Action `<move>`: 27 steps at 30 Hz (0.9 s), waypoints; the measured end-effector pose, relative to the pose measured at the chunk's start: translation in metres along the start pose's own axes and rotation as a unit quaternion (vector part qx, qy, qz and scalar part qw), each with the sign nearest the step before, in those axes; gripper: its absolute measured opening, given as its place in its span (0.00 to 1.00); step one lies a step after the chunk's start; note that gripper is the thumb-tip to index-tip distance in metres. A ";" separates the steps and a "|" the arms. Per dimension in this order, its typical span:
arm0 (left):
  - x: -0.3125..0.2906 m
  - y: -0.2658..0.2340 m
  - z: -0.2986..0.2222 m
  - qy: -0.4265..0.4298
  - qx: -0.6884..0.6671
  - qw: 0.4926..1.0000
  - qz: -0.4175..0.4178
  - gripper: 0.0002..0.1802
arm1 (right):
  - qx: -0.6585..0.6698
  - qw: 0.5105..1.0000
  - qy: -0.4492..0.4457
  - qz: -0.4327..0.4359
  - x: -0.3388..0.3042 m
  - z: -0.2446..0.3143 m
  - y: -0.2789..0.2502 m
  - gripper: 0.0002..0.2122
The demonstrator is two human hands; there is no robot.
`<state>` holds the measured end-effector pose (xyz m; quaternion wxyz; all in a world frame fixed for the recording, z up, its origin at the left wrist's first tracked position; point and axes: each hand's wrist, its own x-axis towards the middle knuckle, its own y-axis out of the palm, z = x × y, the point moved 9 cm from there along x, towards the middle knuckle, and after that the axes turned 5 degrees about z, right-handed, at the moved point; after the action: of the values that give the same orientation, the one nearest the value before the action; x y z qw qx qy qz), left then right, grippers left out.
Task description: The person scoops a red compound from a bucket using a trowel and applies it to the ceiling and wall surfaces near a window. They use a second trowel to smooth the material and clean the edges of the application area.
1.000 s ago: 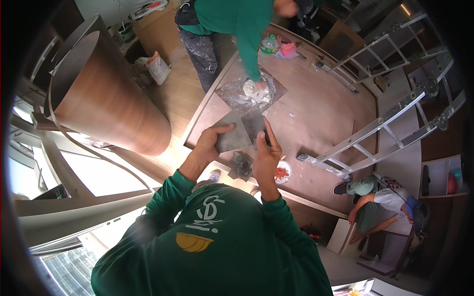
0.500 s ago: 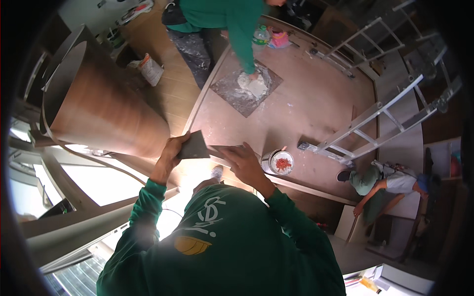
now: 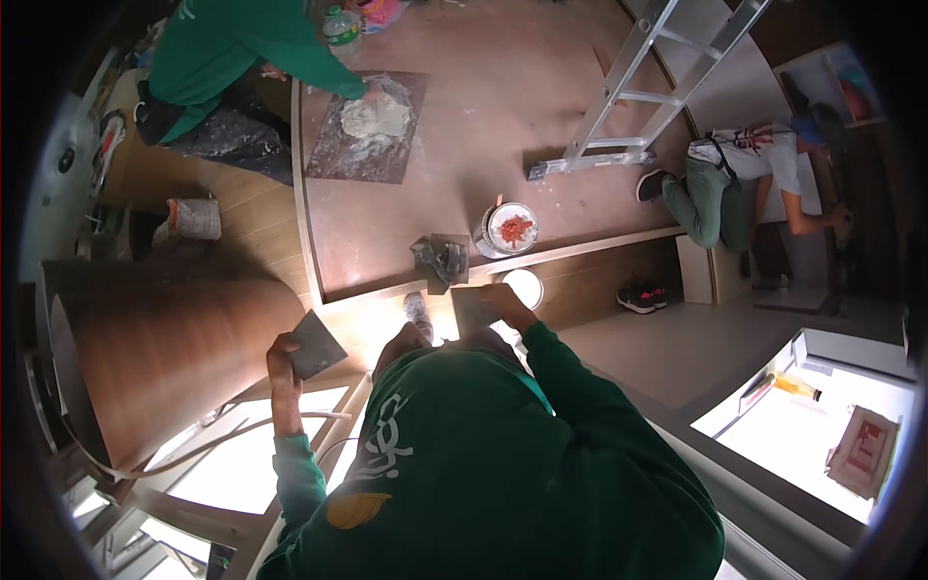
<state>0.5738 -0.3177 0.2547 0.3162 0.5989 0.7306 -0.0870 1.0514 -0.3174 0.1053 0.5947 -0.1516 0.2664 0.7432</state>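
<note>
**Green sleeves, a grey plate in each hand, beside a wide platform**

In the head view, the left forearm reaches up from the lower edge, bare at the wrist, with the left hand (image 3: 282,362) raised out to the left, well apart from the body. Its grip is closed, thumb and fingers pinching the left side of a grey square plate (image 3: 317,345). The right arm, in its green sleeve (image 3: 590,382), bends inward, so that the right hand (image 3: 509,306) sits in front of the thighs, back of the hand upward, its grip clamped on the right side of a second grey plate (image 3: 473,311).

Ahead spreads a reddish-brown platform (image 3: 483,126), edged with a pale rim. On it stand a ladder (image 3: 628,97), a bucket (image 3: 491,242) with red matter in white, and a dark square board (image 3: 333,159) with white paste (image 3: 372,118), where a co-worker in green (image 3: 242,43) has one hand. Another person (image 3: 739,169) crouches at the right. A curved wood-grain sheet (image 3: 184,353) fills the left side.

The grey square plate extends to the right of the left hand, one corner pointing away; the second grey plate lies to the left of the right hand, near the knees. Just beyond it, a smeared dark plate (image 3: 447,273) overlaps the platform's near rim, untouched by either hand.
</note>
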 end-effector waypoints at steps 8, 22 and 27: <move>0.107 0.159 0.041 0.012 0.363 0.916 0.172 0.08 | 0.307 0.833 0.321 -0.329 -0.208 -0.247 -0.077 0.07; 0.275 0.421 0.218 0.183 0.600 0.736 0.256 0.12 | 0.291 0.786 0.145 -0.526 -0.154 -0.226 -0.145 0.13; 0.305 0.459 0.242 0.203 0.649 0.709 0.186 0.12 | 0.095 0.825 0.069 -0.552 -0.113 -0.251 -0.201 0.14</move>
<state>1.0627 -0.0675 0.0076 -0.2969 0.7835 0.4144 -0.3554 1.2498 -0.5224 -0.0801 0.8974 -0.2667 0.2480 0.2492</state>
